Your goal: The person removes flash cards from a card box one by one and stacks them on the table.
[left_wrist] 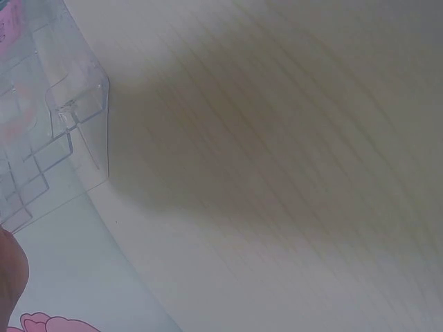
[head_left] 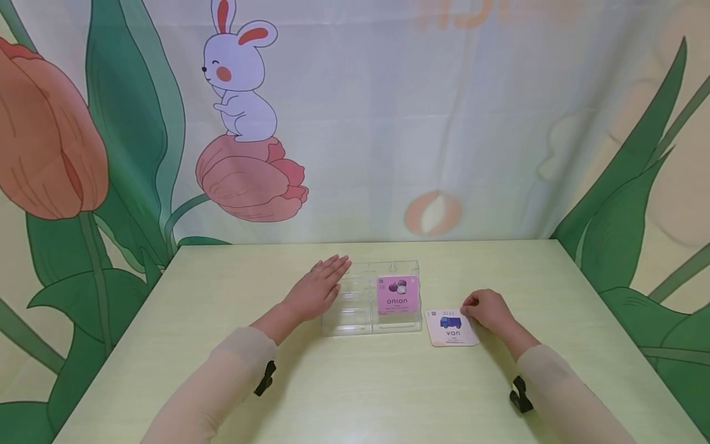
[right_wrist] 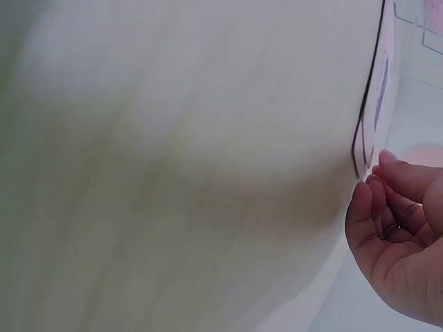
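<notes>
A clear plastic rack (head_left: 355,320) with two columns of slots stands on the table, and a pink card reading "onion" (head_left: 397,296) sits in its right column. My left hand (head_left: 313,290) rests with straight fingers along the rack's left side; in the left wrist view only a fingertip (left_wrist: 12,266) shows beside the clear rack. Right of the rack lies a small stack of cards topped by a white "van" card (head_left: 450,330) with a blue truck. My right hand (head_left: 490,311) pinches that card's upper right corner between thumb and curled fingers.
The pale wooden table (head_left: 377,394) ends at a printed curtain (head_left: 355,123) with a rabbit and tulips. Both sleeves carry a dark strap (head_left: 520,394) near the wrist.
</notes>
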